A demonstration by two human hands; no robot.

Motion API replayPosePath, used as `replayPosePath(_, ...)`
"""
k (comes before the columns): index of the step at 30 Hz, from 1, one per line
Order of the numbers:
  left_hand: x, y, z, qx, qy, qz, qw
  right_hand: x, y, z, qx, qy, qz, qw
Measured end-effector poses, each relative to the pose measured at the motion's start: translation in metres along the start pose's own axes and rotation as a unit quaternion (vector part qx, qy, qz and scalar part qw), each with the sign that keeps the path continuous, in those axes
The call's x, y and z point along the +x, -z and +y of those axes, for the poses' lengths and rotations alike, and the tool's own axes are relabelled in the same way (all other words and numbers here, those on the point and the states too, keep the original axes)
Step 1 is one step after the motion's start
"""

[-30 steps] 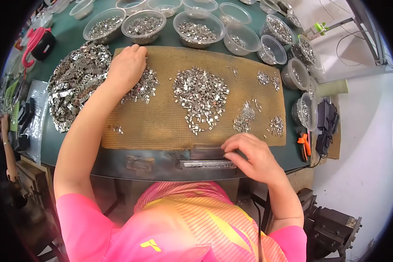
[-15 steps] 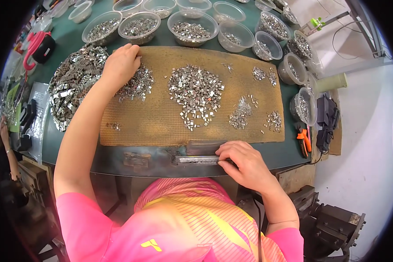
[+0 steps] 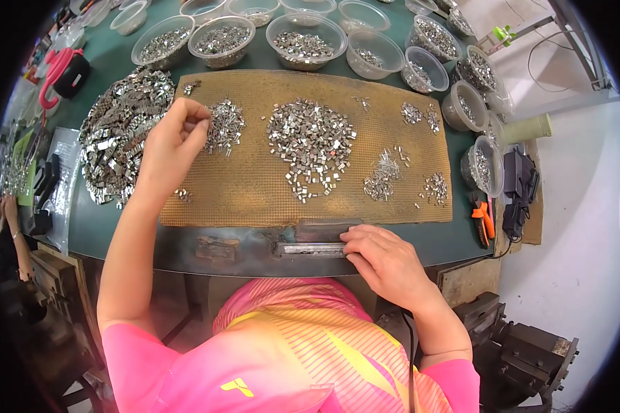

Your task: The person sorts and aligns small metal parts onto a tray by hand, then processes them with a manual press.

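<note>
Left hand [image 3: 176, 141]: thumb and finger pinched, tips nearly meeting; can't tell if a part's in there. Right hand [image 3: 389, 265]: curled over right end of metal bar [image 3: 313, 248] at table's near edge; can't tell if clamping or just steadying. Textured mat [image 3: 255, 193]: probably stops parts rolling. Linked-metal heap [image 3: 120, 131]: left side, likely to free mat space. Silver-piece pile [image 3: 313, 134]: mid-mat. Pin pile [image 3: 226, 127]: just beside left hand, presumably for reach.

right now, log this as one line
left hand: beside pile of thin metal pieces | right hand: at silvery bar, right end
</note>
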State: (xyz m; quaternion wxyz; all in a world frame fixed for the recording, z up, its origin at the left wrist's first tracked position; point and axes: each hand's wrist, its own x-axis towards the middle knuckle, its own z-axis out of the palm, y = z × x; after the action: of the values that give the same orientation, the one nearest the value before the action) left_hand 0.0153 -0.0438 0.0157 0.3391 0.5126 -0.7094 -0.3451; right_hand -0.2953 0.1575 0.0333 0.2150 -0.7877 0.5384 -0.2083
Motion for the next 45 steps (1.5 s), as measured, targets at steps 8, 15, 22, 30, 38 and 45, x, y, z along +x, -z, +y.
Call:
replayPosePath(8,-0.047,0.008,0.005,-0.063,0.005,0.004,0.998,-0.005,-0.005,0.000,-0.030,0.042,0.051,0.997)
replayPosePath(15,-0.071,0.008,-0.007,-0.160,-0.028,0.031,0.986,0.030,0.017,-0.007,-0.023,0.045,-0.002,0.999)
replayPosePath(22,-0.073,0.014,-0.011,-0.153,0.040,-0.015,0.987,0.154,-0.027,-0.003,-0.047,0.196,0.079,0.976)
replayPosePath(30,-0.058,0.028,-0.009,-0.025,-0.051,0.001,0.998,0.217,-0.071,0.008,-0.138,0.175,0.044,0.974)
replayPosePath(38,-0.005,0.009,-0.009,0.143,-0.182,-0.010,0.973,0.202,-0.052,0.007,-0.071,0.154,0.048,0.984)
replayPosePath(45,0.027,-0.030,-0.018,0.265,-0.221,-0.094,0.934,0.126,-0.011,0.007,0.046,0.002,0.059,0.997)
